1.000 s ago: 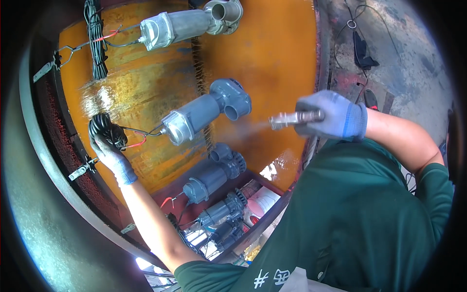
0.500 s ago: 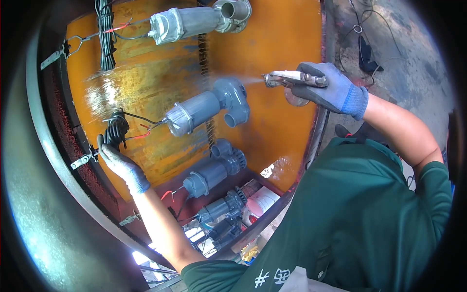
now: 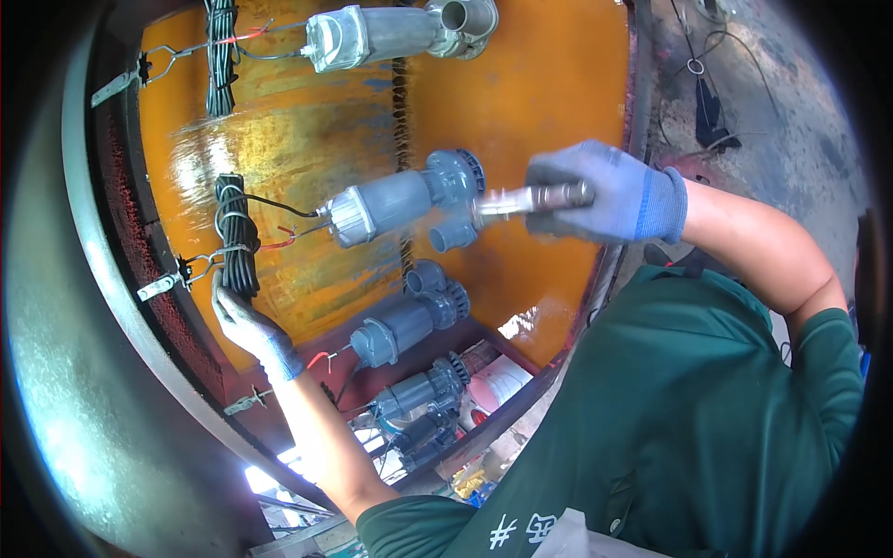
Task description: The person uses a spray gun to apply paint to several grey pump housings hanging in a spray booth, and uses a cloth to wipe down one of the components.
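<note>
My right hand (image 3: 600, 193), in a blue and grey glove, is closed round a spray gun (image 3: 530, 200), smeared by motion. Its nozzle points left at the casing end of a grey motor pump (image 3: 395, 200), which hangs sideways from a wire and hook. Black cable (image 3: 240, 246) is tied in a bundle at the pump's left end. My left hand (image 3: 251, 330), gloved too, touches the bundle's lower end, fingers stretched up along it. No spray mist can be made out now.
A paler pump (image 3: 372, 35) hangs beyond, and a blue-grey pump (image 3: 400, 325) nearer, with several more below. Behind them stands an orange, paint-stained panel (image 3: 521, 93). A curved metal rim (image 3: 102, 242) runs along the left. A pink-white bucket (image 3: 499, 386) stands low.
The spray gun has moved down and left, toward the pump's outlet; its visible mist is gone. The cable bundle has swung to hang straighter, and my left hand has shifted lower and right.
</note>
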Action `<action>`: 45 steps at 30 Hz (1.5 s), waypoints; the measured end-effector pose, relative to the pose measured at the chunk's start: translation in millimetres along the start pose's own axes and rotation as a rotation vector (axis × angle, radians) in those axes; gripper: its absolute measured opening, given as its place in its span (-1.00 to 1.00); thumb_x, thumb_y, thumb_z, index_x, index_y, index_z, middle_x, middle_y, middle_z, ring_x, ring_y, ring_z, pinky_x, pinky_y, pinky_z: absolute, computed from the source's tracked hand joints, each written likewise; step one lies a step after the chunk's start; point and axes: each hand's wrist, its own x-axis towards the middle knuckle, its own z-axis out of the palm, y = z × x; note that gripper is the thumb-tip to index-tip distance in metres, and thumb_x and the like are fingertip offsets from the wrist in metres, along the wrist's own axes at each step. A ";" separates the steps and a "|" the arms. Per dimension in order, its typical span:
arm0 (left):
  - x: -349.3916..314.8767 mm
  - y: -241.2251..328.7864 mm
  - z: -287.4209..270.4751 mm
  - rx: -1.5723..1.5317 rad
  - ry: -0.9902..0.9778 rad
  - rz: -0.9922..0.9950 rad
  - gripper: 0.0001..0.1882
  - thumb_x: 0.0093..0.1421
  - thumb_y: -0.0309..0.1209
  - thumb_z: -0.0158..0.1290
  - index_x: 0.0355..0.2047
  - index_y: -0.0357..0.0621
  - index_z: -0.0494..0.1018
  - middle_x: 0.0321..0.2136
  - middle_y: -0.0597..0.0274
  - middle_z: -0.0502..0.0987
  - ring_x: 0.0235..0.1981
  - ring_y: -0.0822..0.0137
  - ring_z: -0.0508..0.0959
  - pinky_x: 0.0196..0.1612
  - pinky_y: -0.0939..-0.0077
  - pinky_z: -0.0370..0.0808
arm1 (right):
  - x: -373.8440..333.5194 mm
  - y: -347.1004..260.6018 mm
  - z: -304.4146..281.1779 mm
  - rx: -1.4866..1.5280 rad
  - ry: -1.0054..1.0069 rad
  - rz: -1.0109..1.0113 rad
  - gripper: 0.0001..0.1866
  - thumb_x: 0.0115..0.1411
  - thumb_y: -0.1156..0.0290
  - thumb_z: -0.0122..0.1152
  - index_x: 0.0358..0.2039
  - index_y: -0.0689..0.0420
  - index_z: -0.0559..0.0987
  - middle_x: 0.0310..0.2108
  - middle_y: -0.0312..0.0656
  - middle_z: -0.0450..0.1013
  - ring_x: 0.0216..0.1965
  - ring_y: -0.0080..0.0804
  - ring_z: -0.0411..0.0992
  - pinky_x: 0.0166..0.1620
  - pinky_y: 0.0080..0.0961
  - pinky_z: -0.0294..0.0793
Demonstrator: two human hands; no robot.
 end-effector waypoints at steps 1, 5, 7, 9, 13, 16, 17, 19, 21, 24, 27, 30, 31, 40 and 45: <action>-0.6 -1.8 -1.7 0.000 0.003 0.000 -0.46 0.55 -0.20 -0.23 0.26 -0.47 0.34 0.19 -0.13 0.45 0.18 0.13 0.47 0.25 0.30 0.40 | -1.8 -7.5 -1.1 -0.059 -0.093 -0.006 -0.78 0.14 0.35 0.41 -0.29 0.15 0.56 -0.51 -0.07 0.51 -0.44 -0.10 0.55 -0.35 -0.25 0.49; -4.4 -5.2 -8.4 0.044 0.002 0.013 -0.45 0.55 -0.19 -0.23 0.26 -0.48 0.34 0.21 -0.15 0.43 0.19 0.11 0.46 0.26 0.28 0.39 | -0.6 -8.1 8.4 -0.020 0.052 -0.043 -0.77 0.14 0.33 0.42 -0.28 0.14 0.56 -0.48 -0.06 0.51 -0.42 -0.03 0.54 -0.33 -0.22 0.50; -5.8 -6.4 -10.2 0.064 -0.003 0.021 -0.45 0.55 -0.19 -0.23 0.26 -0.48 0.33 0.22 -0.16 0.42 0.19 0.11 0.46 0.26 0.29 0.39 | 5.1 -2.6 9.8 -0.039 0.179 0.070 -0.76 0.15 0.33 0.42 -0.27 0.14 0.56 -0.46 -0.05 0.51 -0.41 -0.03 0.54 -0.32 -0.21 0.50; -7.1 -8.7 -9.4 0.004 0.006 0.007 -0.46 0.55 -0.20 -0.24 0.26 -0.47 0.34 0.21 -0.15 0.43 0.18 0.11 0.47 0.25 0.28 0.40 | 1.8 -6.8 8.6 -0.050 0.090 0.006 -0.73 0.18 0.26 0.39 -0.22 0.12 0.56 -0.41 -0.02 0.54 -0.32 0.04 0.55 -0.24 -0.14 0.51; -8.0 -4.2 -9.3 0.070 0.025 0.017 -0.48 0.54 -0.22 -0.23 0.25 -0.44 0.37 0.18 -0.11 0.47 0.15 0.13 0.49 0.22 0.27 0.43 | -4.5 -6.6 14.0 -0.113 0.033 -0.044 -0.78 0.17 0.35 0.39 -0.28 0.15 0.55 -0.47 -0.05 0.50 -0.41 -0.06 0.55 -0.32 -0.21 0.50; -10.3 -1.8 -5.9 0.022 0.039 -0.022 -0.48 0.54 -0.21 -0.22 0.25 -0.43 0.37 0.18 -0.09 0.47 0.13 0.14 0.50 0.19 0.28 0.44 | -2.7 -5.2 6.8 -0.114 0.144 0.024 -0.78 0.17 0.34 0.39 -0.28 0.16 0.55 -0.49 -0.03 0.50 -0.44 -0.05 0.55 -0.35 -0.22 0.50; -11.1 -2.9 -5.1 -0.035 0.051 -0.063 -0.48 0.54 -0.21 -0.21 0.25 -0.43 0.37 0.17 -0.08 0.47 0.12 0.15 0.50 0.17 0.29 0.45 | -3.8 -5.4 5.7 -0.073 0.143 0.088 -0.78 0.17 0.34 0.39 -0.29 0.15 0.55 -0.49 -0.01 0.50 -0.44 -0.03 0.55 -0.35 -0.22 0.50; -10.3 -6.5 -4.3 -0.049 0.044 -0.044 -0.48 0.54 -0.20 -0.20 0.26 -0.41 0.36 0.18 -0.06 0.46 0.12 0.16 0.50 0.13 0.31 0.48 | -8.8 -3.2 5.5 -0.114 0.104 0.057 -0.79 0.17 0.34 0.39 -0.30 0.15 0.55 -0.47 0.02 0.50 -0.42 0.03 0.54 -0.35 -0.20 0.49; -9.5 -9.1 -4.8 -0.060 0.049 -0.033 -0.48 0.54 -0.20 -0.20 0.27 -0.41 0.36 0.19 -0.06 0.45 0.13 0.15 0.50 0.13 0.31 0.48 | -12.4 -4.8 6.5 -0.162 -0.012 0.105 -0.74 0.20 0.23 0.36 -0.28 0.13 0.55 -0.46 0.02 0.52 -0.37 0.05 0.55 -0.29 -0.16 0.52; -10.8 -8.1 -4.7 0.010 0.051 -0.015 -0.48 0.54 -0.21 -0.21 0.27 -0.40 0.36 0.19 -0.09 0.46 0.15 0.13 0.50 0.16 0.28 0.48 | -13.2 -1.5 4.3 -0.185 -0.077 0.162 -0.69 0.24 0.11 0.33 -0.26 0.10 0.54 -0.45 0.02 0.54 -0.31 0.09 0.56 -0.22 -0.09 0.52; -13.7 -3.4 -2.5 -0.049 0.041 -0.065 -0.47 0.55 -0.19 -0.21 0.27 -0.43 0.35 0.18 -0.08 0.46 0.15 0.15 0.49 0.20 0.31 0.43 | -11.7 8.6 3.0 -0.087 0.133 0.227 -0.68 0.24 0.11 0.33 -0.25 0.09 0.53 -0.45 0.01 0.54 -0.29 0.09 0.55 -0.20 -0.06 0.50; -15.0 -11.9 -3.6 -0.071 0.043 -0.087 -0.47 0.54 -0.21 -0.20 0.27 -0.45 0.34 0.18 -0.08 0.46 0.15 0.15 0.48 0.22 0.30 0.41 | -20.0 11.5 6.8 -0.125 -0.049 0.130 -0.68 0.24 0.10 0.33 -0.26 0.08 0.53 -0.46 -0.01 0.53 -0.31 0.08 0.54 -0.20 -0.07 0.51; -16.3 -12.8 -3.2 -0.123 0.049 -0.057 -0.48 0.54 -0.23 -0.19 0.27 -0.46 0.34 0.19 -0.08 0.46 0.16 0.16 0.48 0.24 0.29 0.40 | -22.0 11.3 6.7 -0.184 -0.103 0.120 -0.69 0.23 0.11 0.34 -0.27 0.09 0.54 -0.47 -0.01 0.52 -0.34 0.06 0.54 -0.22 -0.08 0.52; -20.7 -28.1 -12.0 -0.087 0.055 -0.035 -0.48 0.52 -0.26 -0.19 0.27 -0.48 0.34 0.23 -0.12 0.43 0.22 0.12 0.45 0.32 0.25 0.32 | -15.2 32.1 1.9 -0.151 0.046 0.250 -0.72 0.24 0.15 0.31 -0.32 0.12 0.54 -0.49 -0.07 0.57 -0.37 -0.05 0.60 -0.27 -0.14 0.54; -23.0 -44.7 -26.9 -0.057 0.088 -0.039 -0.51 0.49 -0.32 -0.22 0.20 -0.49 0.41 0.17 -0.12 0.49 0.19 0.11 0.47 0.30 0.27 0.34 | -11.0 43.9 2.6 0.023 -0.029 0.347 -0.71 0.26 0.14 0.27 -0.30 0.13 0.55 -0.47 -0.14 0.61 -0.37 -0.16 0.62 -0.25 -0.22 0.56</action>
